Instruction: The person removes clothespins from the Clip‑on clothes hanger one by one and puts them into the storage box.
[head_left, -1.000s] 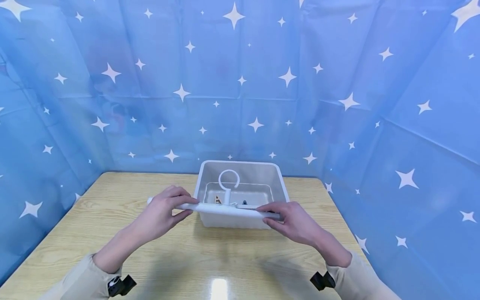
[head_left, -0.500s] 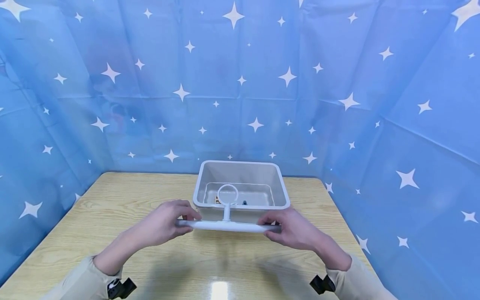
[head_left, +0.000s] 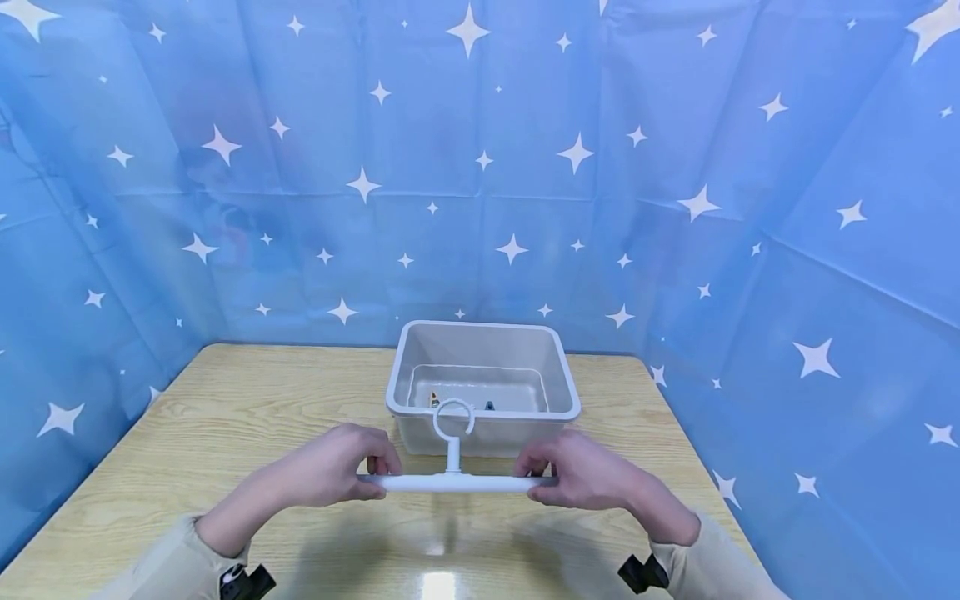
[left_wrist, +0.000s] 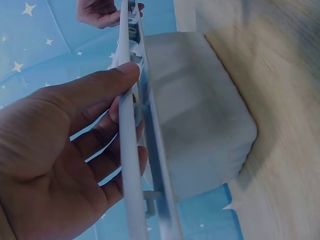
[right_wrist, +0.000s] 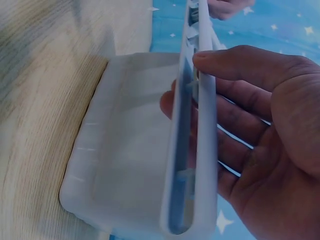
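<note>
A white plastic hanger (head_left: 480,483) with a round hook is held level above the table, in front of the bin. My left hand (head_left: 337,468) pinches its left end between thumb and fingers. At the other end my right hand (head_left: 581,472) does likewise. In the left wrist view the hanger (left_wrist: 131,175) shows two long parallel rails joined by small crosspieces, with the thumb on the near rail. The right wrist view shows the hanger (right_wrist: 206,150) with a rounded end and fingertips reaching behind the rails.
Behind the hanger stands a grey-white plastic bin (head_left: 483,327) with a few small items on its floor, one of them brown and yellow (head_left: 434,399). The wooden table (head_left: 285,392) meets a blue star-patterned curtain (head_left: 420,225) at the back and sides.
Both hands have drawn the hanger toward me and lower in the head view, from over the bin's front rim to in front of it. Its bar has levelled. The bin has stayed put.
</note>
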